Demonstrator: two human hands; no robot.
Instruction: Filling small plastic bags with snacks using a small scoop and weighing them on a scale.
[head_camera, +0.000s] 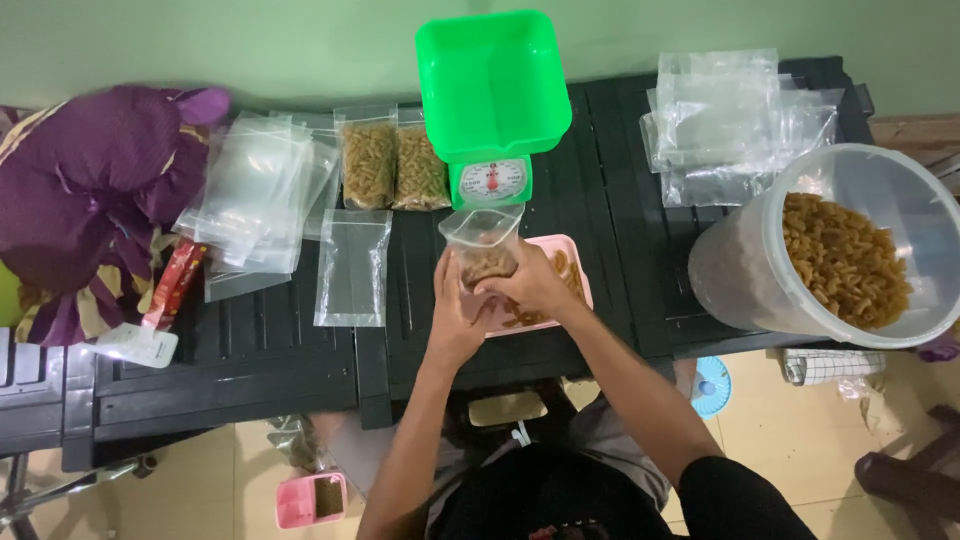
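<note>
Here, at centre frame, a half-filled bag (482, 250) is gripped by the left hand (452, 310) and the right hand (530, 283), over the pink tray (578, 262). The mouth is best kept upright and wide, below the green scale (492, 120), so spilled snacks are caught by the tray.

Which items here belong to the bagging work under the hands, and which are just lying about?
In use:
left hand and right hand, both holding the small clear bag partly filled with snack pieces
pink tray
green scale
big tub of snacks
filled bags
empty bag stacks

Lying about:
purple cloth
red sachet
pink container on the floor
</note>
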